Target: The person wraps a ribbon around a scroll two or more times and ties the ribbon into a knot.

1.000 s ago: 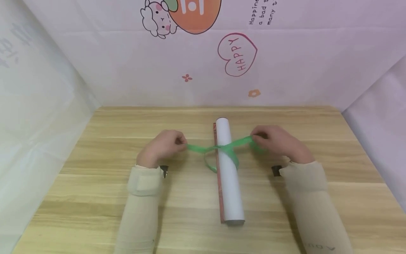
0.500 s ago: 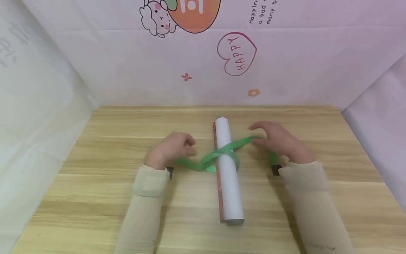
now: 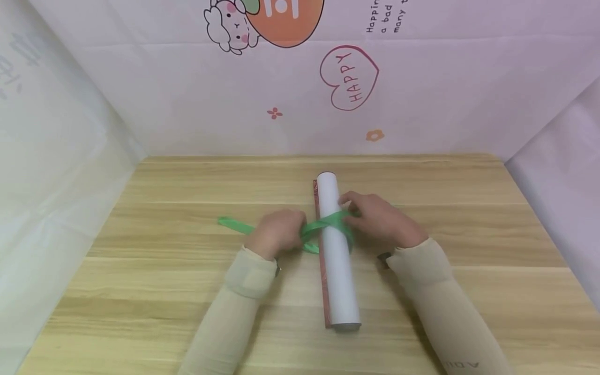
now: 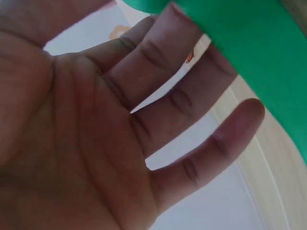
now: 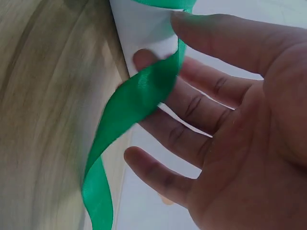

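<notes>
Ribbon (image 3: 333, 220): crossed your tube (image 3: 340, 284) mid-frame, apparently mid-tie.
Left hand (image 3: 278, 233): fingers spread, pinch unclear.
Right hand (image 3: 378, 221): fingers spread.
Next: likely needed pinching, pulling.

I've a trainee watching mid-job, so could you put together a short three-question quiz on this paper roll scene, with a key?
1. In the right wrist view, what green thing crosses in front of the right hand?

2. True or false: the paper roll stands upright on its end.

3. Which hand is on the same side of the roll as the red strip?
A) left hand
B) right hand

Key:
1. A ribbon.
2. False; it lies flat on the wooden table.
3. A.
</notes>
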Demonstrator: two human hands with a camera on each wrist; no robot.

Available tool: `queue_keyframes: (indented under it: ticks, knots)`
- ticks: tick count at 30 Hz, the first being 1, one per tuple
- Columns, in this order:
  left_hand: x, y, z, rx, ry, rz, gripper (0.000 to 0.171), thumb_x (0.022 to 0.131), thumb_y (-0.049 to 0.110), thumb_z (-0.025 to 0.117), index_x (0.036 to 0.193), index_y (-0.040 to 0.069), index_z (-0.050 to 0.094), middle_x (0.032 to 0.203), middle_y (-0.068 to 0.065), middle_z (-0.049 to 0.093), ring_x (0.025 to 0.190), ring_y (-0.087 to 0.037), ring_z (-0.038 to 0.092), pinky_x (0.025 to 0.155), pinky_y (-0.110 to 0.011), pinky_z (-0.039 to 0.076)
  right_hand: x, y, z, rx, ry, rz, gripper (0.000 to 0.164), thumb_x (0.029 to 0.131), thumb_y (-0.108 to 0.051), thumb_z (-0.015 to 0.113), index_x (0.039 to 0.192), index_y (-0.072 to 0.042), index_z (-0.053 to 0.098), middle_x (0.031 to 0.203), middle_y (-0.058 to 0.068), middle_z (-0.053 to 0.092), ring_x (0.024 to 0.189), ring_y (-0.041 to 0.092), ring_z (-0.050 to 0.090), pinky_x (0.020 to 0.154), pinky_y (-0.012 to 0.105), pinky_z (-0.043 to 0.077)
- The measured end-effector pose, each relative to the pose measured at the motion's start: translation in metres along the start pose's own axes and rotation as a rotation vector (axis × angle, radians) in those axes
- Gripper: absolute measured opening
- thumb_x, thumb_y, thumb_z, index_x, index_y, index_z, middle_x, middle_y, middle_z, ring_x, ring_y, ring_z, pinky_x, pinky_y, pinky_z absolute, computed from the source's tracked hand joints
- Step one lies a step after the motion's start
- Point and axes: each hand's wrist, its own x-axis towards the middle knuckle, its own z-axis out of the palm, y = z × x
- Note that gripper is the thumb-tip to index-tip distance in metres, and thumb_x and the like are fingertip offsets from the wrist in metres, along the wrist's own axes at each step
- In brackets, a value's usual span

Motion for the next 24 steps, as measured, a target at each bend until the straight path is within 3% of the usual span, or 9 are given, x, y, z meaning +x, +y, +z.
queue_keyframes:
  ticks: [5, 9, 13, 17, 24]
  knots:
    - [-0.001, -0.005, -0.007, -0.025, 0.035, 0.015, 0.026, 0.09, 0.009, 0.075, 0.116, 0.012, 0.073, 0.107, -0.004, 0.074, 0.089, -0.02, 0.063, 0.081, -0.038, 0.055, -0.001, 0.002, -0.005, -0.006, -0.013, -0.035, 0.018, 0.101, -0.02, 0.068, 0.115, -0.008, 0.068, 0.107, 0.009, 0.075, 0.096, 0.022, 0.066, 0.091, 0.042, 0.054]
    - [-0.005, -0.008, -0.015, -0.08, 0.052, 0.021, 0.032, 0.095, 0.011, 0.069, 0.127, 0.013, 0.071, 0.12, -0.005, 0.075, 0.099, -0.02, 0.066, 0.09, -0.041, 0.057, -0.002, 0.003, -0.01, 0.015, -0.039, -0.037, 0.017, 0.101, -0.025, 0.069, 0.109, -0.01, 0.071, 0.097, 0.004, 0.073, 0.087, 0.018, 0.06, 0.081, 0.034, 0.05]
    - [-0.009, -0.011, -0.023, -0.123, 0.072, 0.029, 0.028, 0.093, 0.016, 0.076, 0.121, 0.014, 0.075, 0.114, -0.002, 0.076, 0.101, -0.019, 0.066, 0.091, -0.04, 0.056, -0.004, 0.004, -0.013, 0.039, -0.039, -0.025, 0.022, 0.103, -0.032, 0.067, 0.108, -0.012, 0.075, 0.097, 0.002, 0.073, 0.087, 0.018, 0.058, 0.078, 0.032, 0.048]
    - [-0.013, -0.014, -0.028, -0.147, 0.098, 0.041, 0.016, 0.094, 0.015, 0.072, 0.107, 0.015, 0.08, 0.102, 0.002, 0.075, 0.091, -0.018, 0.063, 0.083, -0.036, 0.054, -0.005, 0.004, -0.014, 0.062, -0.035, -0.039, 0.025, 0.104, -0.033, 0.065, 0.11, -0.012, 0.076, 0.101, 0.001, 0.074, 0.091, 0.019, 0.059, 0.082, 0.033, 0.049]
    - [-0.016, -0.013, -0.03, -0.171, 0.11, 0.086, 0.015, 0.099, 0.016, 0.065, 0.104, 0.015, 0.079, 0.098, 0.003, 0.073, 0.087, -0.017, 0.061, 0.078, -0.033, 0.051, -0.004, 0.005, -0.01, 0.079, -0.087, -0.054, 0.018, 0.104, -0.021, 0.063, 0.117, -0.01, 0.07, 0.12, 0.008, 0.075, 0.111, 0.024, 0.067, 0.096, 0.042, 0.054]
